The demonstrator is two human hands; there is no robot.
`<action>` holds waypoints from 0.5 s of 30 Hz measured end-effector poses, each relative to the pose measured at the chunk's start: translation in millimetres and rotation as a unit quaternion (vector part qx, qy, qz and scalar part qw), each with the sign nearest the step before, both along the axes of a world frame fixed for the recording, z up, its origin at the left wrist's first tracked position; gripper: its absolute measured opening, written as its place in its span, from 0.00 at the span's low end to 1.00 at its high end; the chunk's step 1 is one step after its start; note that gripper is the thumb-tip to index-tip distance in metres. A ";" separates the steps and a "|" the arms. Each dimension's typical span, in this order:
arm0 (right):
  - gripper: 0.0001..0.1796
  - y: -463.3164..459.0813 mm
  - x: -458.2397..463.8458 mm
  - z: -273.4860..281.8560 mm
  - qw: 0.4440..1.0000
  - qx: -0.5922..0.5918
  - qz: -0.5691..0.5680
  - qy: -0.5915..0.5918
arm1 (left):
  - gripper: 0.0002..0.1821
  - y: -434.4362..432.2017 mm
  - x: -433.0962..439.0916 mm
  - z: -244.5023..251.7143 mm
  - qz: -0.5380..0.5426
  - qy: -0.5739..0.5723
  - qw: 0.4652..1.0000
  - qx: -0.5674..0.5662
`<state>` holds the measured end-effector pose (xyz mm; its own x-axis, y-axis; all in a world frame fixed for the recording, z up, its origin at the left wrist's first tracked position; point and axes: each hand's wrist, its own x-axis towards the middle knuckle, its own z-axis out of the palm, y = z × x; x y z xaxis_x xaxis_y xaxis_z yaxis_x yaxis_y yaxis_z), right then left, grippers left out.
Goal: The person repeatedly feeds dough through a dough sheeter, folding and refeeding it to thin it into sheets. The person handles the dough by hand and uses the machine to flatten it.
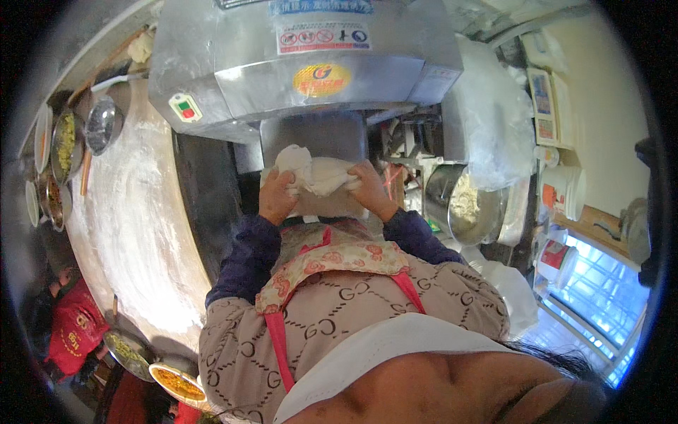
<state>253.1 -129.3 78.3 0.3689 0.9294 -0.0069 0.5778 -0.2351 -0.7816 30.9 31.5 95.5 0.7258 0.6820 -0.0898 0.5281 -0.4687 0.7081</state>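
Note:
A pale slab of dough point(326, 175) with folded, uneven edges is held between my two hands. My left hand point(277, 195) grips its left end, where a rounded lump stands up. The right end is in my right hand point(372, 190), fingers curled around it. Beneath the dough slopes the metal feed tray point(315, 132) of a steel dough-rolling machine point(254, 85). The machine's body rises just beyond my hands. Its rollers are hidden under the hood.
Left stands a flour-dusted worktop point(132, 212) with bowls of fillings point(66, 140) along its far side. A green and red switch point(186, 109) sits on the machine. At right are a steel bowl of flour or dough point(466, 206) and plastic sheeting point(492, 116). A person in red point(78, 323) is at lower left.

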 end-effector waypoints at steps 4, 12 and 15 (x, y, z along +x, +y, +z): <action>0.19 20.3 11.2 109.5 0.988 0.139 -0.034 0.058 | 0.16 31.2 30.5 131.2 -0.019 -0.167 0.984 0.057; 0.33 117.1 56.4 282.9 0.781 0.572 -0.155 -0.197 | 0.21 137.3 111.6 410.6 -0.110 -0.294 0.725 0.613; 0.33 217.5 84.6 305.4 0.740 0.614 -0.230 -0.151 | 0.11 192.5 176.9 462.7 -0.081 -0.233 0.706 0.664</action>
<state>337.7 88.3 383.7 0.4610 -0.0582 0.8855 0.8490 0.3193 -0.4210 207.8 224.0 558.2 0.5443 -0.1553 0.8244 0.2458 -0.9101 -0.3337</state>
